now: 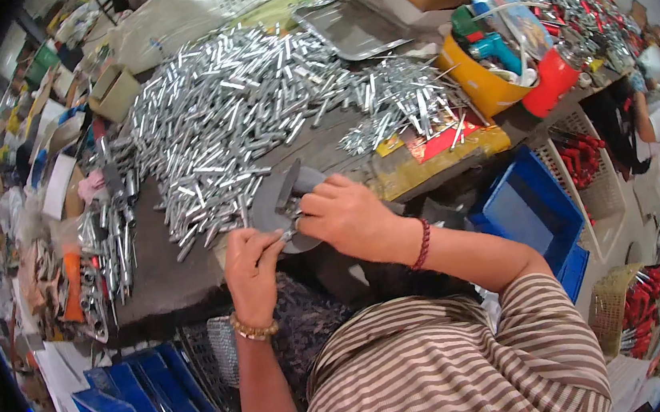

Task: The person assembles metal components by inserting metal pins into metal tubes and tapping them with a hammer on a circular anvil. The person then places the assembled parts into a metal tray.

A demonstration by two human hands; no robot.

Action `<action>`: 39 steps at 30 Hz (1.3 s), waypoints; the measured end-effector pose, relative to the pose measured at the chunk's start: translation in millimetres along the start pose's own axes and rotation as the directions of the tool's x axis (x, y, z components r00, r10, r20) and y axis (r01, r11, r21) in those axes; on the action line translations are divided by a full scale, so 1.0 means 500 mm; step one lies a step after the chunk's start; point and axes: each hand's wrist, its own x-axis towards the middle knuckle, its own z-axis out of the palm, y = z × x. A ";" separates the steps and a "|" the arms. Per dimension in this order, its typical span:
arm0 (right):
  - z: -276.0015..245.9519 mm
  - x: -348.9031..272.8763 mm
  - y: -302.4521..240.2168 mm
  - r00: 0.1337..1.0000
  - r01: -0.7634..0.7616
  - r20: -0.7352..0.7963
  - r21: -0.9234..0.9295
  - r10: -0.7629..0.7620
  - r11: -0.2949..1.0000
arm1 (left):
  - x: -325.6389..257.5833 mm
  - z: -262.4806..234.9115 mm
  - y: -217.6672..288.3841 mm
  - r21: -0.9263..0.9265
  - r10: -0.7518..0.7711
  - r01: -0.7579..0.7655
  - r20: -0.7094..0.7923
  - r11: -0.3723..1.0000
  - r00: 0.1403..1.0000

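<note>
My left hand is closed in a pinch at the table's near edge, with a small silver metal piece at its fingertips. Close beside it, my right hand has its fingers curled together over the same spot; what they grip is hidden. Behind both hands sits a grey round disc-like fixture, partly covered by them. A dark flat metal bar stands up from it beside my right fingers. Just beyond lies a large heap of short silver metal rods, spilling toward my left hand.
Thin metal pins lie right of the heap, near a metal tray. A yellow bucket with tools and a red container stand farther right. Blue bins are below the table's right side. Hand tools crowd the left end.
</note>
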 end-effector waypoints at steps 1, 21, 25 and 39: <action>-0.004 -0.006 -0.003 1.000 -0.020 -0.007 0.020 0.020 1.000 | 0.001 0.006 0.007 -0.015 0.015 -0.015 0.007 1.000 1.000; -0.133 -0.109 0.152 0.808 -0.589 -0.214 -0.294 0.549 0.753 | -0.004 0.010 0.016 -0.024 -0.024 0.023 -0.029 0.999 0.999; -0.143 -0.110 0.148 0.833 -0.554 -0.168 -0.286 0.528 0.782 | -0.003 0.014 0.014 -0.029 -0.017 0.016 -0.035 0.999 0.999; -0.110 -0.048 0.070 0.881 -0.459 -0.090 0.067 0.464 0.886 | -0.007 0.022 -0.002 -0.048 0.007 -0.011 -0.085 0.999 0.996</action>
